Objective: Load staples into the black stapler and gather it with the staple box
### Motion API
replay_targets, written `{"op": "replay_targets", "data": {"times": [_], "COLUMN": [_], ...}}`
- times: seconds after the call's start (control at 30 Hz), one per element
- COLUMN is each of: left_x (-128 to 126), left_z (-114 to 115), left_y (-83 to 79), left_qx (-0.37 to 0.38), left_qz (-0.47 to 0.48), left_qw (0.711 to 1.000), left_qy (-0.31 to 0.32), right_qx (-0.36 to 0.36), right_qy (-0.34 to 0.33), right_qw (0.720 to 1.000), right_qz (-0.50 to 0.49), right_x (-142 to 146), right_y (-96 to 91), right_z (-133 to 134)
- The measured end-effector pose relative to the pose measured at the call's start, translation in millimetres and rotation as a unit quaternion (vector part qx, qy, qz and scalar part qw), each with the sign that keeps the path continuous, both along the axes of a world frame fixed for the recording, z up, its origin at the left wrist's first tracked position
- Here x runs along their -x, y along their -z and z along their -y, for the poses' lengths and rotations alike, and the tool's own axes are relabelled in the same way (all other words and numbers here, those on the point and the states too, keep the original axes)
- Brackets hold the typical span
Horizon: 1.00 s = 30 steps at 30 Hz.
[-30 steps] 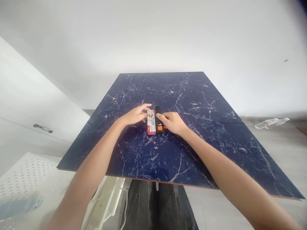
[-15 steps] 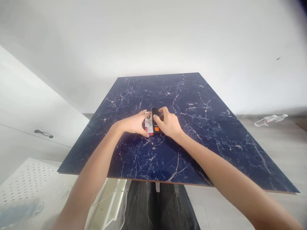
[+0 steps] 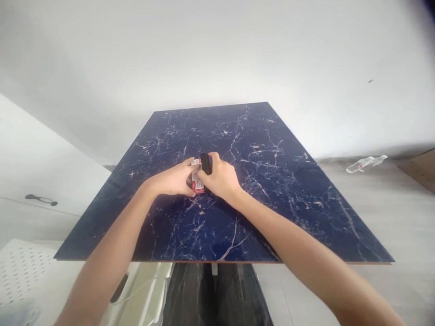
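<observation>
A small red-and-white printed box [image 3: 197,186] lies on the dark blue marbled table [image 3: 231,244]. My left hand [image 3: 173,179] holds it from the left, fingers at its far end and thumb at its near end. Right beside the box is a black oblong object [image 3: 205,162], partly hidden by my right hand [image 3: 222,177]. That hand is closed around it from the right, its thumb reaching across to the box. What kind of object the black one is, I cannot tell.
White walls [image 3: 204,54] stand behind the table and a white cabinet with a dark handle [image 3: 41,199] to the left. A crumpled clear plastic bottle [image 3: 365,164] lies on the floor at right, near a brown cardboard box [image 3: 419,170]. Below are my dark-trousered legs [image 3: 234,294].
The whole view has shifted, so table and hands sit further left. My right thumb has moved from the black object over to the box, and the black object's orange part is now covered.
</observation>
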State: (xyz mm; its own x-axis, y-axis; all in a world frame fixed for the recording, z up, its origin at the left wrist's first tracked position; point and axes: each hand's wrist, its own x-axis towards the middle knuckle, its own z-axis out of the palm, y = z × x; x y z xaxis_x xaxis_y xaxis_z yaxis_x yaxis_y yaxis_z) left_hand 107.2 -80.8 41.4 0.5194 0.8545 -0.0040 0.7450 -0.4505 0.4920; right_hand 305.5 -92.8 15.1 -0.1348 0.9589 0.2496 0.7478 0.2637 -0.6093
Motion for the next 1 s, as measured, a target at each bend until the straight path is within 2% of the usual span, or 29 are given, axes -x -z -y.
{"op": "replay_targets", "data": {"times": [0.1, 0.2, 0.27, 0.37, 0.47, 0.53, 0.6, 0.67, 0.77, 0.83, 0.87, 0.93, 1.0], "left_x": [-21.8, -62.1, -101.4, -173.2, -242.0, -274.7, -291.7, -291.4, -258.9, -217.3, -191.7, -135.0, -79.6], "left_z": [-15.6, -45.2, -69.6, -103.4, -124.3, -130.4, -131.7, -128.6, -115.2, -99.9, -90.8, -71.0, -51.5], "left_y": [-0.3, 0.7, 3.3, 10.1, 17.9, 22.1, 24.8, 25.9, 26.3, 28.2, 30.1, 35.5, 41.2], "left_qx": [0.051, 0.018, -0.004, -0.05, -0.061, -0.051, -0.035, -0.004, 0.054, 0.051, 0.027, -0.052, -0.137], "left_qz": [-0.011, 0.001, -0.005, -0.006, 0.003, -0.001, 0.002, 0.021, 0.052, 0.054, 0.055, 0.046, 0.033], "left_qw": [0.997, 0.996, 0.991, 0.985, 0.981, 0.979, 0.979, 0.981, 0.986, 0.99, 0.993, 0.995, 0.99], "left_qy": [0.061, 0.093, 0.135, 0.165, 0.182, 0.199, 0.203, 0.191, 0.15, 0.117, 0.104, 0.064, 0.001], "right_qx": [0.003, 0.011, 0.022, 0.021, -0.008, -0.014, -0.004, -0.003, -0.058, -0.12, -0.149, -0.192, -0.214], "right_qy": [0.031, 0.084, 0.129, 0.202, 0.248, 0.266, 0.272, 0.287, 0.331, 0.353, 0.356, 0.342, 0.299], "right_qw": [0.999, 0.996, 0.99, 0.977, 0.967, 0.963, 0.962, 0.958, 0.941, 0.928, 0.922, 0.918, 0.926], "right_qz": [0.014, 0.04, 0.06, 0.065, 0.051, 0.037, 0.032, 0.03, 0.021, 0.019, 0.023, 0.049, 0.091], "right_x": [-14.6, -45.1, -76.3, -134.7, -190.2, -215.8, -229.2, -232.8, -228.9, -224.3, -221.3, -212.7, -198.2], "right_y": [-3.7, -9.0, -10.5, -5.5, 4.8, 10.0, 12.7, 13.9, 14.9, 14.2, 13.0, 8.7, 3.1], "right_z": [-12.0, -32.5, -47.3, -63.1, -66.2, -63.7, -60.9, -59.9, -60.8, -61.0, -60.6, -58.6, -56.0]}}
